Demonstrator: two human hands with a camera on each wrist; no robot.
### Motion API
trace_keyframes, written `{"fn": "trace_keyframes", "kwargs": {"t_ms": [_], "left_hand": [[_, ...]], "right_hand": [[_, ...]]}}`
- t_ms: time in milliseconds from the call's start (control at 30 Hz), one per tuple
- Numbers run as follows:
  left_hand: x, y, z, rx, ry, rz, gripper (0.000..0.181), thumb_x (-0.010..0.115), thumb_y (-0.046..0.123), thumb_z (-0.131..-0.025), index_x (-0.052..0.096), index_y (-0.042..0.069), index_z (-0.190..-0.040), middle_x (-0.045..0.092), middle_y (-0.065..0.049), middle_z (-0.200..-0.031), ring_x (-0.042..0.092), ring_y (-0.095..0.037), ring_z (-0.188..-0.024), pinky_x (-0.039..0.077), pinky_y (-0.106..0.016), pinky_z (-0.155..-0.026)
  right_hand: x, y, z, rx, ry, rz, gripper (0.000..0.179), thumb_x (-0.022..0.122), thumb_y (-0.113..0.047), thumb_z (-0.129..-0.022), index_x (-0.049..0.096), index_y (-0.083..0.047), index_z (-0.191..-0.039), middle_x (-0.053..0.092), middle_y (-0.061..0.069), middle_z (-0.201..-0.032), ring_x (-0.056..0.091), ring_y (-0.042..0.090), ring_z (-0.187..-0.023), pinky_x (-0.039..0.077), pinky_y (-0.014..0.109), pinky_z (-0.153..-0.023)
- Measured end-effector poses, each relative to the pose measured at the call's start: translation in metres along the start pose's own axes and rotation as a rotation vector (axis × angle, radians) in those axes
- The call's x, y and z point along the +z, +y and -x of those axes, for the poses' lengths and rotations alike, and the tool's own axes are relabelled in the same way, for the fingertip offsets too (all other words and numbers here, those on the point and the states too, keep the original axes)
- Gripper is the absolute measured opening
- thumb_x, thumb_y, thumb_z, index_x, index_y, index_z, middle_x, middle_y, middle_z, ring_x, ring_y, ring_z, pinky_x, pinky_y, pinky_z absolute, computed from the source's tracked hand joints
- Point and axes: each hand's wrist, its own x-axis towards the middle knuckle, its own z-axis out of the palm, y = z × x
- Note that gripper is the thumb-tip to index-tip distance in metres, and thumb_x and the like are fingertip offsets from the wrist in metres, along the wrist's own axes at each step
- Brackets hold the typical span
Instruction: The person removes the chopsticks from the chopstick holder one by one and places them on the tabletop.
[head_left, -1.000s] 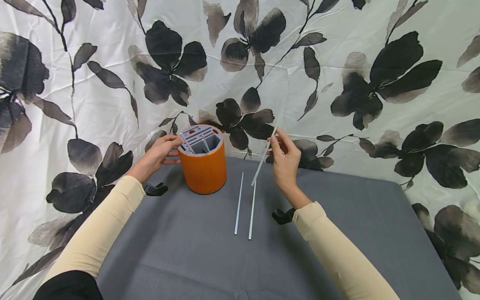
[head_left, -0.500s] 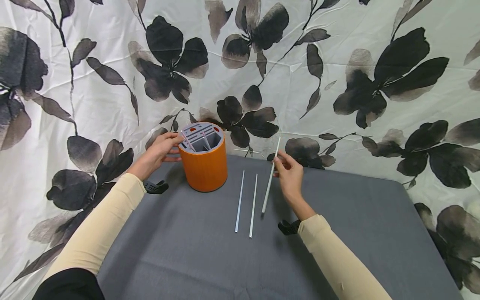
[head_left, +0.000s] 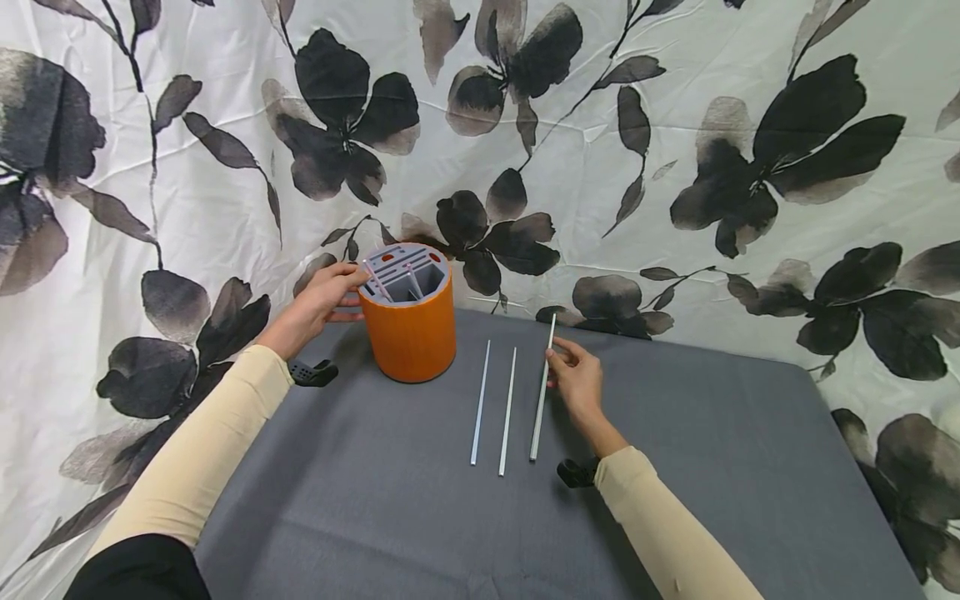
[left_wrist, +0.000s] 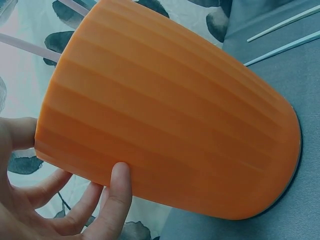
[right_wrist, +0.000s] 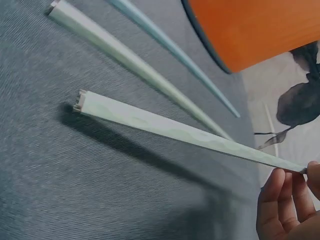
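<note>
In the head view, my right hand (head_left: 577, 379) pinches a slim, pale green-white chopstick (head_left: 540, 417) near its thin upper end. Its square, thicker end slants down close over the cloth, as the right wrist view shows. Two more chopsticks lie side by side to its left: a pale one (head_left: 507, 417) and a bluish one (head_left: 481, 408). My left hand (head_left: 318, 304) touches the left side of an orange cylindrical utensil holder (head_left: 411, 346), fingers spread and fairly straight along wall and rim. Pinkish sticks (left_wrist: 32, 47) poke out of the holder's grey slotted top (head_left: 397, 260).
A grey cloth-covered table (head_left: 390, 517) carries everything. Behind it hangs a white curtain with dark flowers (head_left: 622, 167). Black wrist straps (head_left: 313, 373) show below both sleeves.
My right hand has brought the chopstick down and slightly right, from above the pair to beside it, lowering its thick end toward the table. The left hand has stayed at the holder.
</note>
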Motion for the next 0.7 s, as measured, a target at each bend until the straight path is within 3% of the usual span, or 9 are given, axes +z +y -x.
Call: {"fn": "trace_keyframes", "kwargs": {"t_ms": [233, 400, 700], "left_hand": [[0.0, 0.002, -0.001, -0.005, 0.013, -0.001, 0.06, 0.058, 0.043, -0.106, 0.044, 0.014, -0.156, 0.051, -0.004, -0.127, 0.063, -0.017, -0.101, 0.062, -0.043, -0.1], [0.0, 0.002, 0.0, -0.005, 0.015, -0.006, 0.059, 0.057, 0.042, -0.106, 0.044, 0.014, -0.156, 0.049, -0.004, -0.127, 0.062, -0.019, -0.103, 0.064, -0.039, -0.094], [-0.001, 0.001, 0.0, -0.003, 0.009, -0.001, 0.062, 0.057, 0.042, -0.106, 0.041, 0.014, -0.159, 0.048, -0.006, -0.132, 0.061, -0.022, -0.107, 0.064, -0.04, -0.095]], "right_hand": [[0.005, 0.014, 0.003, 0.041, -0.005, 0.016, 0.035, 0.071, -0.011, -0.1, 0.069, -0.004, -0.135, 0.071, 0.015, -0.089, 0.062, 0.01, -0.061, 0.062, 0.03, -0.054], [0.01, 0.023, 0.004, 0.069, -0.04, 0.019, 0.036, 0.07, -0.007, -0.099, 0.068, 0.0, -0.135, 0.069, 0.009, -0.076, 0.062, 0.009, -0.053, 0.061, 0.028, -0.05], [0.017, 0.03, 0.002, 0.073, -0.079, 0.141, 0.035, 0.072, -0.007, -0.097, 0.07, 0.002, -0.131, 0.074, 0.015, -0.076, 0.063, 0.007, -0.046, 0.059, 0.027, -0.046]]}}
